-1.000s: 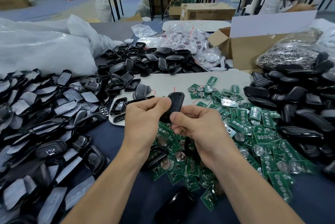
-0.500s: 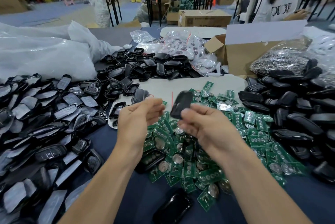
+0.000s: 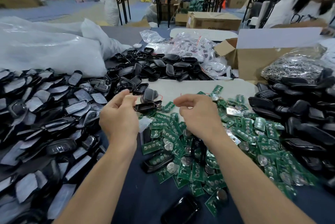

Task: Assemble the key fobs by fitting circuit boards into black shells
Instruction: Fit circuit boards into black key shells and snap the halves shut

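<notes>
Both hands hover empty above the desk (image 3: 141,193), the left hand (image 3: 118,116) and the right hand (image 3: 199,116) with fingers loosely curled around nothing. The green boards (image 3: 244,129) lie heaped under and right of the right hand. Black shells (image 3: 299,115) are piled at the left, back and right, and an open shell (image 3: 146,106) sits just beyond the left hand. The boards look light, thin and stiff, best pinched by their edges, clear of the coin cells. The shells look light, hard and glossy, likely slippery, so hold one by its long sides with the cavity up.
</notes>
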